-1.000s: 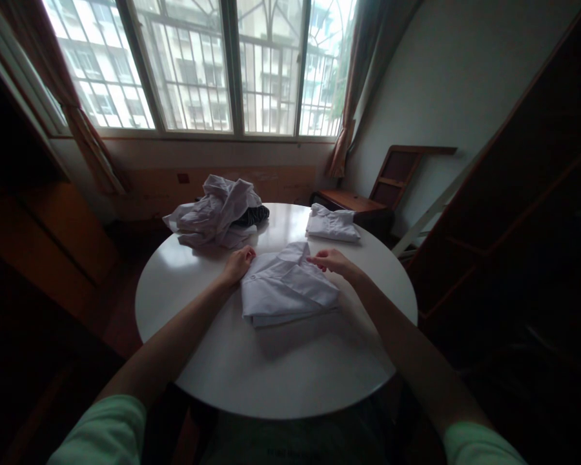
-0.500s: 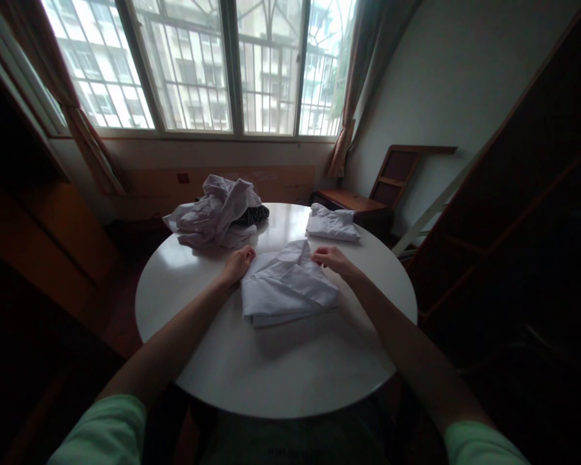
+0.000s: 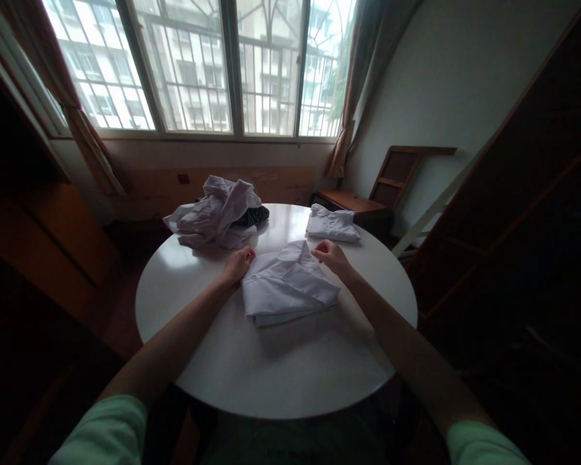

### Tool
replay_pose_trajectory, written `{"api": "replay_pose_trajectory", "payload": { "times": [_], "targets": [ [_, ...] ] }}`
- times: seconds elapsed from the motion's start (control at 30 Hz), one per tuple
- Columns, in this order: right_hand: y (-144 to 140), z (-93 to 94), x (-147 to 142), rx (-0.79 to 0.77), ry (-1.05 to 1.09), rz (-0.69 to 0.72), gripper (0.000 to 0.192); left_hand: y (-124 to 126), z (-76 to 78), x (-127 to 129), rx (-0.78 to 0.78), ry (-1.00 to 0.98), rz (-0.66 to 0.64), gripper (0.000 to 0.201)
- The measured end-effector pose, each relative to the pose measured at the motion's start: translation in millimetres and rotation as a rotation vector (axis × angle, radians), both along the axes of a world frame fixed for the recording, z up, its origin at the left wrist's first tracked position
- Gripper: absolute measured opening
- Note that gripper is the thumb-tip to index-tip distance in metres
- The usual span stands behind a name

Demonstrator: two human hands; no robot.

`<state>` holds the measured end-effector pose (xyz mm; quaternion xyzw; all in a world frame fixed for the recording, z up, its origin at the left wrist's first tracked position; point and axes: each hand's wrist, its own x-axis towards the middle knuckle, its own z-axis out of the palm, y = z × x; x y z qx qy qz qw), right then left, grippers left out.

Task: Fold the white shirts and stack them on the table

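A folded white shirt (image 3: 286,285) lies in the middle of the round white table (image 3: 281,368). My left hand (image 3: 237,264) rests curled at the shirt's far left corner and touches its edge. My right hand (image 3: 330,255) pinches the far right corner of the shirt near the collar. Both forearms reach in from the near edge of the table.
A crumpled heap of pale clothes (image 3: 216,214) with a dark striped piece sits at the table's far left. A second folded white shirt (image 3: 332,224) lies at the far right. A wooden folding chair (image 3: 377,187) stands by the wall, under a barred window (image 3: 208,64).
My right hand has drawn back a little toward the shirt's far right corner and closed its fingers on the cloth. My left hand has stayed in place.
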<state>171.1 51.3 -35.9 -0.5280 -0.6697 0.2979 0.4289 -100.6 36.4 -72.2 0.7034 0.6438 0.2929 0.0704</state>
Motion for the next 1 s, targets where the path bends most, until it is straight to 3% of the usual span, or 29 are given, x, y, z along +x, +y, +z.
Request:
{"api": "replay_pose_trajectory", "payload": {
  "times": [0.1, 0.2, 0.57, 1.0],
  "targets": [
    [-7, 4.3, -7, 0.030, 0.089, 0.123, 0.018, 0, 0.6, 1, 0.003, 0.002, 0.005, 0.019],
    [-18, 7.3, -17, -0.041, 0.090, 0.233, 0.028, 0, 1.0, 2, 0.017, 0.003, -0.003, 0.018],
    [-29, 22.9, -27, -0.326, 0.136, 0.353, 0.027, 0, 0.8, 3, 0.020, 0.015, 0.009, 0.018],
    [-24, 10.3, -27, -0.202, 0.242, 0.220, 0.019, -3, 4.8, 2, 0.095, 0.008, -0.007, 0.014]
  ]
}}
